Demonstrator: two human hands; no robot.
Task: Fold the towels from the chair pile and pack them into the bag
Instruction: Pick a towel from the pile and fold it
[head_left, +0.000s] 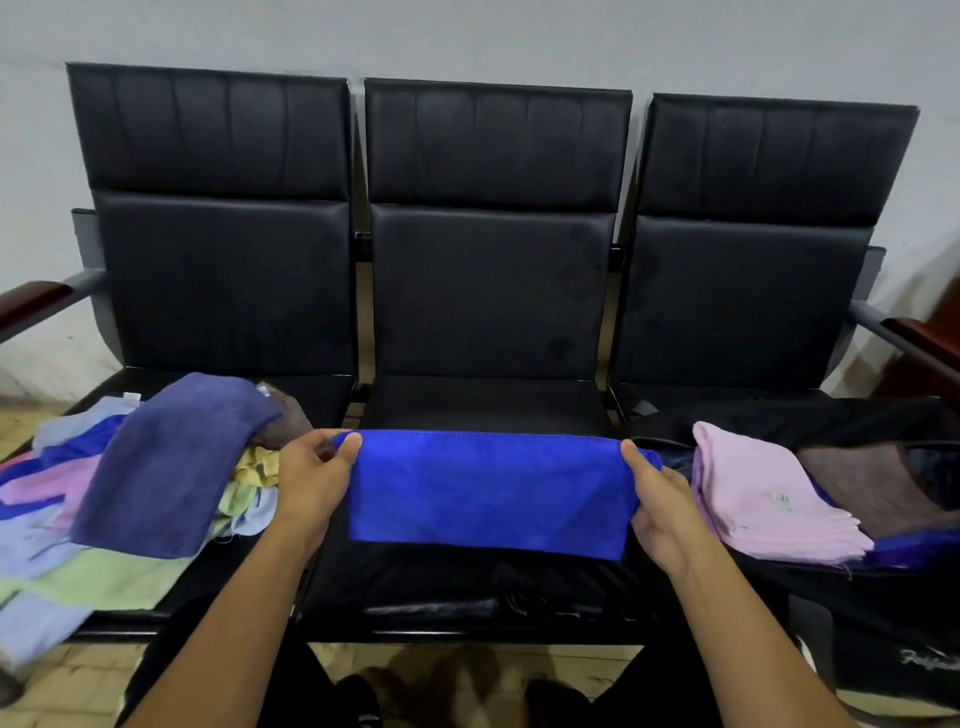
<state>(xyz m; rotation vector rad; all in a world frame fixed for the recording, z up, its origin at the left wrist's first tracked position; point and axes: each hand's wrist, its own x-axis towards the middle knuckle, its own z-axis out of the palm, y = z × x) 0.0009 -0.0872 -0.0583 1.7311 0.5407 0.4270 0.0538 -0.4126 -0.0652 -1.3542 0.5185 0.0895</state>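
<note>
A bright blue towel (488, 488), folded into a wide band, is stretched above the middle seat. My left hand (311, 480) pinches its upper left corner and my right hand (662, 499) pinches its upper right corner. A loose pile of towels (130, 488) in navy, pink, green, yellow and light blue covers the left seat. On the right seat lies a black bag (883, 613), with a folded pink towel (763, 499) and a brownish one (857, 483) stacked on top of it.
Three black padded seats (488, 405) form one bench against a pale wall, with wooden armrests (31, 304) at both ends. The tiled floor and my dark shoes (363, 701) show below the bench's front edge.
</note>
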